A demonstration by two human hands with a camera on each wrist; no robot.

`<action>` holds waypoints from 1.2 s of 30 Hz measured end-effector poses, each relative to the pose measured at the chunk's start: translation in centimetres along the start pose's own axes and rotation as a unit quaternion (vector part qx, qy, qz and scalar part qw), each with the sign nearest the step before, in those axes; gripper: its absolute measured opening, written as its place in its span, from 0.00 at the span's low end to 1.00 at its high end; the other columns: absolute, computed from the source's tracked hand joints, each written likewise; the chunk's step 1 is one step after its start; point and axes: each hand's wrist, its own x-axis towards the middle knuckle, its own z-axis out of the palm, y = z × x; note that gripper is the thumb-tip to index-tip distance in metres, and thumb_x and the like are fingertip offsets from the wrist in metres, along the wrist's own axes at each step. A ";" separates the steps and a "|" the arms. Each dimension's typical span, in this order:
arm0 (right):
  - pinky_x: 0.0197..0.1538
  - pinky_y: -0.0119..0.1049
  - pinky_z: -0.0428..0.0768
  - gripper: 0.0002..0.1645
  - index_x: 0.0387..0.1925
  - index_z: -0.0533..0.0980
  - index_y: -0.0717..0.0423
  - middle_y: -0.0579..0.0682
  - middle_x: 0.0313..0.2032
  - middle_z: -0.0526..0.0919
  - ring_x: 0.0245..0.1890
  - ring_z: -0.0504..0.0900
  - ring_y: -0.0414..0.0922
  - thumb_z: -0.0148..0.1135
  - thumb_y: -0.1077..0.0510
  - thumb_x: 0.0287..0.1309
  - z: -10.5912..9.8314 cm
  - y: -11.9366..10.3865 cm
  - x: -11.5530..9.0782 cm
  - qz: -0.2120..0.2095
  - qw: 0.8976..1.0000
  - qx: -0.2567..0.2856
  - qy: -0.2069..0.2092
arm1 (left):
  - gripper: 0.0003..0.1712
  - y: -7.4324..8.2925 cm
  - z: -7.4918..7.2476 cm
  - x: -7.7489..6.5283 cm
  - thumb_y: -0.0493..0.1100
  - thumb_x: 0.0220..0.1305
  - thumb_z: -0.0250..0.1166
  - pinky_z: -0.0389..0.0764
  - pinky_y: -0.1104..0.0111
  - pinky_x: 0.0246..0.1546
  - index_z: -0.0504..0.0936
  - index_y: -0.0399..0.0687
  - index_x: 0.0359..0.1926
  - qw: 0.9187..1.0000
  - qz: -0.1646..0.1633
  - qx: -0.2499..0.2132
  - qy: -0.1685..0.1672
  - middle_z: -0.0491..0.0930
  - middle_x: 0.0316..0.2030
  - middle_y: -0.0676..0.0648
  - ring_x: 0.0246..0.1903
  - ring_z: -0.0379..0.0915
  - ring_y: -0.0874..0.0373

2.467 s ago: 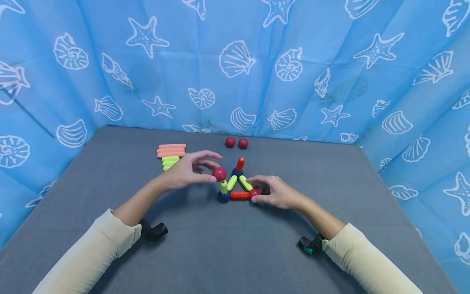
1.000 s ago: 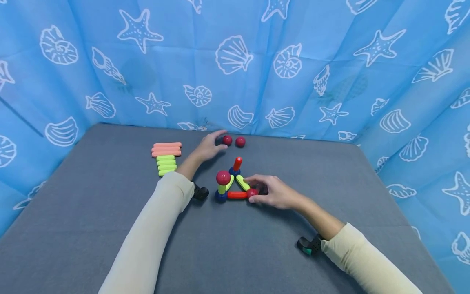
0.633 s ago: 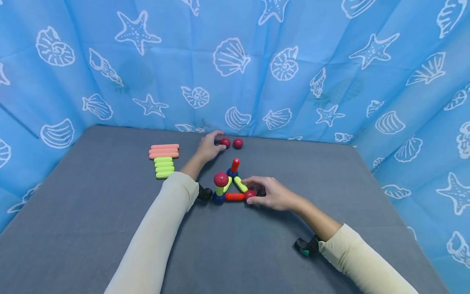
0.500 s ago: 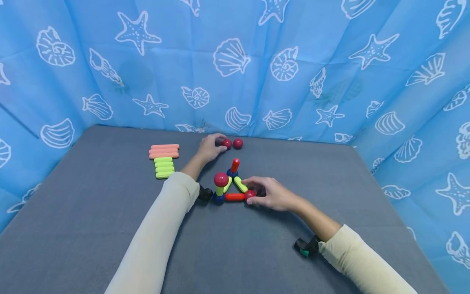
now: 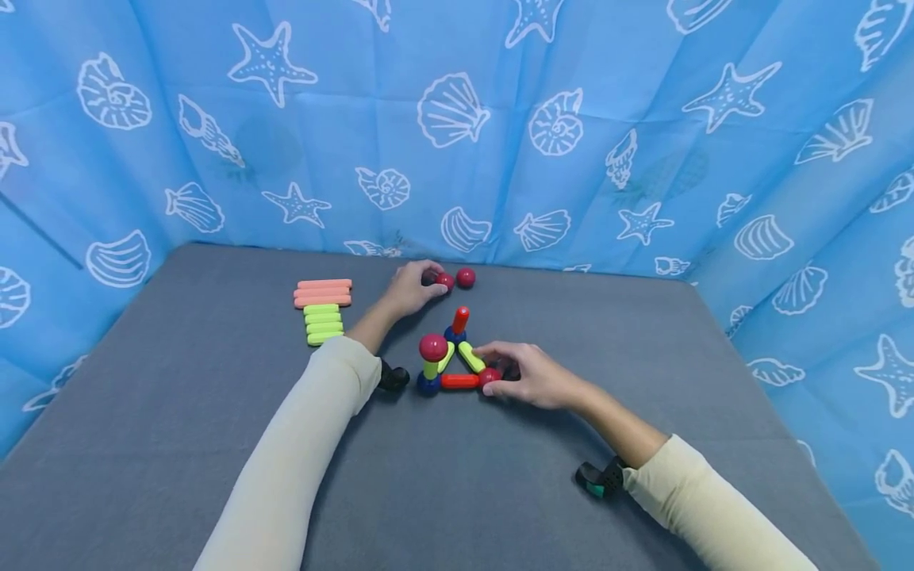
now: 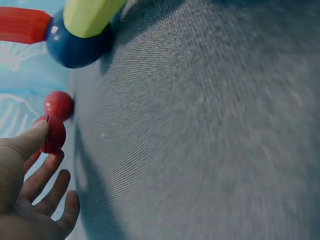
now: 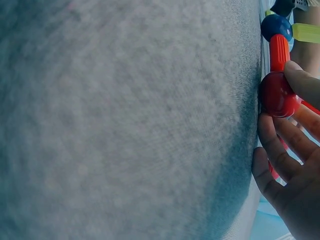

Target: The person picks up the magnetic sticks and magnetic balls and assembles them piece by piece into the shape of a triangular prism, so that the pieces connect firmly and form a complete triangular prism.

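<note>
At the back of the table, my left hand pinches a red ball between thumb and fingers. Another red ball lies close to its right. My right hand holds the red ball at the right front corner of a triangle of rods and balls. A red rod forms the front side, and yellow-green rods form the other two. From the left blue ball rises a yellow-green rod topped by a red ball. An upright red rod stands on the rear blue ball.
Three salmon-coloured rods lie side by side at the back left. Several loose yellow-green rods are lined up just in front of them. A blue shell-print curtain hangs behind the grey table.
The red ball from my left hand now sits on the left upright rod. That hand has moved back and taken hold of another red ball. My right hand keeps its place.
</note>
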 end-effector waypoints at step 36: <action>0.52 0.46 0.80 0.32 0.65 0.71 0.59 0.54 0.59 0.79 0.48 0.80 0.47 0.68 0.54 0.62 0.0 0.1 0.1 -0.017 1.000 0.009 -0.002 | 0.23 4.4 -4.0 -6.2 0.40 0.68 0.65 0.74 0.54 0.58 0.77 0.39 0.61 0.973 0.157 -0.098 -0.140 0.81 0.53 0.43 0.54 0.76 0.51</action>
